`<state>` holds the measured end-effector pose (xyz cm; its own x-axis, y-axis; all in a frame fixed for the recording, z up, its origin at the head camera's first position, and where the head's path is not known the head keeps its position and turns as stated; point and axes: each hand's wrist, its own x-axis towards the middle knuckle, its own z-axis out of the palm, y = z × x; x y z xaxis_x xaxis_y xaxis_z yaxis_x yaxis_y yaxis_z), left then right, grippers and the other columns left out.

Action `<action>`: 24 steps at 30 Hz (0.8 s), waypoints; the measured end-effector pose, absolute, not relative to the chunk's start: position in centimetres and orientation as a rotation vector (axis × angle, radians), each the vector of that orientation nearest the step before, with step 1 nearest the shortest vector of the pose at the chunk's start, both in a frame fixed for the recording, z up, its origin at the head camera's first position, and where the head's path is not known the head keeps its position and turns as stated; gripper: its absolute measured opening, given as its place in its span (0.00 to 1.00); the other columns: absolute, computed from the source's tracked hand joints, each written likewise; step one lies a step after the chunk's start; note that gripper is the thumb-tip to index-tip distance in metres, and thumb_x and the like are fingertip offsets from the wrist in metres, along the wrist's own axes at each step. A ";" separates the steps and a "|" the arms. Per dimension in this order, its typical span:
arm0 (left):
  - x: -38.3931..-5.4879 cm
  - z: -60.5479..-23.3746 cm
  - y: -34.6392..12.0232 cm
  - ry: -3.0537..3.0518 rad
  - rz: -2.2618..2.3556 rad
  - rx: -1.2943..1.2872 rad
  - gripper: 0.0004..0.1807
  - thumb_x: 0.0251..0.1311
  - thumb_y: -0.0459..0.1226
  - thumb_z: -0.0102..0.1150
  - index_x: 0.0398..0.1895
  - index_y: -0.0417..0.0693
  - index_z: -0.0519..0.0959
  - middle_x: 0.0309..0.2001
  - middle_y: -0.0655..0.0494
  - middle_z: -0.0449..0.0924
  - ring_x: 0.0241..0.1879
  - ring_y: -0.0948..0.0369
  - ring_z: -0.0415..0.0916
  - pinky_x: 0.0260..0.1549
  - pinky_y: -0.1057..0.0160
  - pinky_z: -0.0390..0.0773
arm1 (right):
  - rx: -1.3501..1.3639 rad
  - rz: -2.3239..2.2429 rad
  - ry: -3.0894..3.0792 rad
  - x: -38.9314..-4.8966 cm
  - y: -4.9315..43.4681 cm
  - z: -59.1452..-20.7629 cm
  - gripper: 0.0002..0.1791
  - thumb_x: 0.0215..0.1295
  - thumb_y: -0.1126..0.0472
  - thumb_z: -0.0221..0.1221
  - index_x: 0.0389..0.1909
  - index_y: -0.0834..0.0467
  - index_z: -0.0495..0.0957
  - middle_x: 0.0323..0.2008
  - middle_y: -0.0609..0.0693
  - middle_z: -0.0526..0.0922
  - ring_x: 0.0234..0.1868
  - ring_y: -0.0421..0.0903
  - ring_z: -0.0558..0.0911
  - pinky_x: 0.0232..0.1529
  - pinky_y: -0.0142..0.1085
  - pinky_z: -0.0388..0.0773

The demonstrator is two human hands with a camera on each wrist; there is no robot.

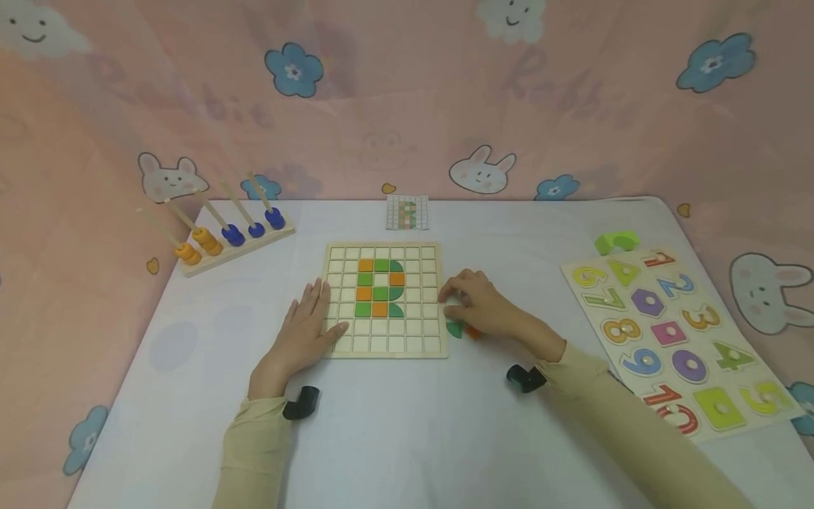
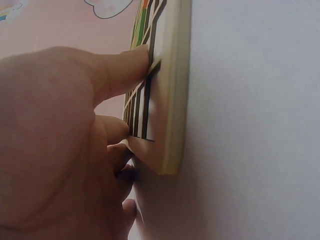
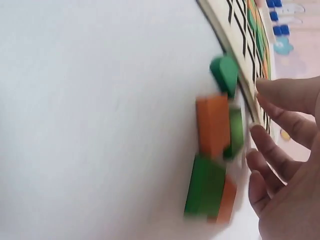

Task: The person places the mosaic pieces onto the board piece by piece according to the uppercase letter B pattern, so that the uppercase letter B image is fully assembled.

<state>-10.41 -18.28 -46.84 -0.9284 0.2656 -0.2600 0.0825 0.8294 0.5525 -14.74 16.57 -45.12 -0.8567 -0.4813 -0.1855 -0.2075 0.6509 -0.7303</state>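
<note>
A square wooden grid board [image 1: 381,355] lies on the white table, with orange and green blocks [image 1: 380,290] set in its cells in a letter-like pattern. My left hand [image 1: 300,339] rests along the board's left edge, fingers extended and the thumb on the grid. Over the right edge hovers my right hand [image 1: 483,305], its fingers loosely bent, and no block shows between them. Below that hand lie loose blocks: a rounded green one [image 3: 225,72], an orange one [image 3: 214,122] and a dark green one [image 3: 206,185], among others partly hidden.
A small picture card [image 1: 408,212] with a similar pattern lies behind the board. At the back left stands a bead abacus [image 1: 235,254]. On the right are a number-and-shape puzzle board [image 1: 636,332] and a bright green arch block [image 1: 617,242].
</note>
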 end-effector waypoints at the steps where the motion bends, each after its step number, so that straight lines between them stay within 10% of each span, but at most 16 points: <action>1: -10.4 -46.8 -18.3 2.683 0.787 0.262 0.48 0.80 0.48 0.52 0.85 0.34 0.36 0.87 0.38 0.29 0.87 0.41 0.25 0.84 0.36 0.29 | -0.533 -1.033 2.506 -14.8 17.2 -45.1 0.11 0.71 0.64 0.66 0.52 0.58 0.85 0.57 0.60 0.78 0.57 0.57 0.68 0.57 0.47 0.68; 17: -10.3 -46.7 -18.2 2.688 0.778 0.261 0.48 0.80 0.48 0.52 0.85 0.34 0.36 0.87 0.39 0.28 0.87 0.42 0.25 0.84 0.36 0.29 | -0.397 -0.673 2.501 -14.6 23.8 -43.1 0.37 0.53 0.55 0.81 0.63 0.56 0.76 0.64 0.65 0.69 0.64 0.63 0.68 0.70 0.65 0.71; 24: -10.3 -46.7 -18.2 2.685 0.789 0.256 0.48 0.80 0.47 0.52 0.85 0.34 0.36 0.87 0.39 0.29 0.87 0.42 0.25 0.84 0.36 0.29 | -0.422 -0.786 2.518 -14.2 23.7 -43.8 0.29 0.58 0.58 0.78 0.58 0.57 0.77 0.60 0.62 0.73 0.58 0.58 0.72 0.64 0.56 0.76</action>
